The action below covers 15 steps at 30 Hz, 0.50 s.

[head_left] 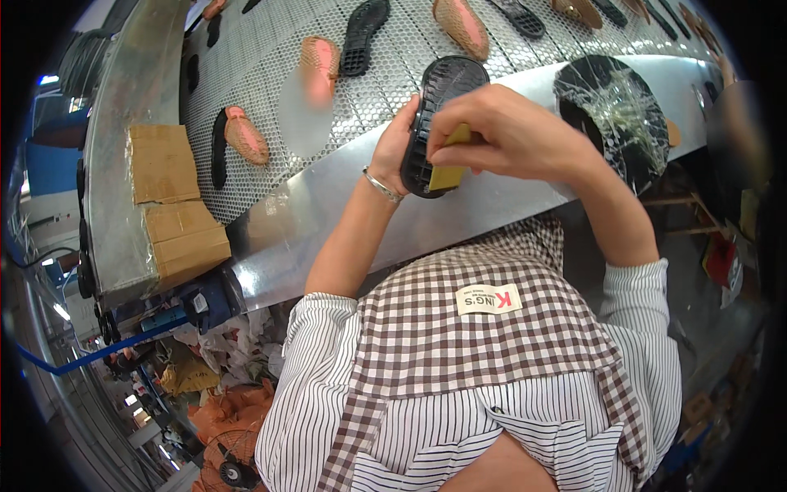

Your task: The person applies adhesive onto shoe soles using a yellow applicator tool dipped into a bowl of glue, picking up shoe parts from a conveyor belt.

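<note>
My left hand holds a black shoe sole by its left edge, above the metal ledge of the work table. The sole is tilted, its ribbed inner side and raised rim facing up. In my right hand is a flat yellow piece, pinched between thumb and fingers. It lies against the lower part of the sole; its exact kind is hidden by my fingers. My right hand also covers the sole's right side.
Woven tan shoe uppers on pink lasts and loose black soles lie on a metal mesh belt. To the right sits a round black plate covered in stringy, glue-like residue. Cardboard covers the left table edge.
</note>
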Tool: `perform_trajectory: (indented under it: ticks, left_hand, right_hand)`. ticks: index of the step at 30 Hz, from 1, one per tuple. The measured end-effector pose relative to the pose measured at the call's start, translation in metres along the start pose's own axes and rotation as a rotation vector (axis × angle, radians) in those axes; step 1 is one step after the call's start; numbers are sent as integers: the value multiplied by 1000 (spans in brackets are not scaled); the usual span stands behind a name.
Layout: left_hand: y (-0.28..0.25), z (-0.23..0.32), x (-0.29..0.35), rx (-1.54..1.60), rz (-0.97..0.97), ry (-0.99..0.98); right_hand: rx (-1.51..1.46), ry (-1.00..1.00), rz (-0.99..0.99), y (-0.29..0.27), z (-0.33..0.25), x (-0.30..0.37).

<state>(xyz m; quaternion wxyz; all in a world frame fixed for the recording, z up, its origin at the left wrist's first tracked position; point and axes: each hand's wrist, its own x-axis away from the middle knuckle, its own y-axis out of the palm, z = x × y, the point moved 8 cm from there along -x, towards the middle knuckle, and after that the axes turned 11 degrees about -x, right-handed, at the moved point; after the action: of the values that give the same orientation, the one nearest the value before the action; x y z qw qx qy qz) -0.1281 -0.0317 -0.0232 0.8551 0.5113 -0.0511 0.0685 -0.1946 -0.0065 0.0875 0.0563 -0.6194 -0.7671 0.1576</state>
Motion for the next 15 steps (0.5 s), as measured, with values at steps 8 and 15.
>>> perform_trajectory:
  ticks: [8,15]
  left_hand:
    - [-19,-7,9,-129,49,69]
    - [-32,-7,7,-179,149,38]
  right_hand:
    - [395,-201,-439,42,-36,-18]
    - [406,-372,-392,37,-35,-20]
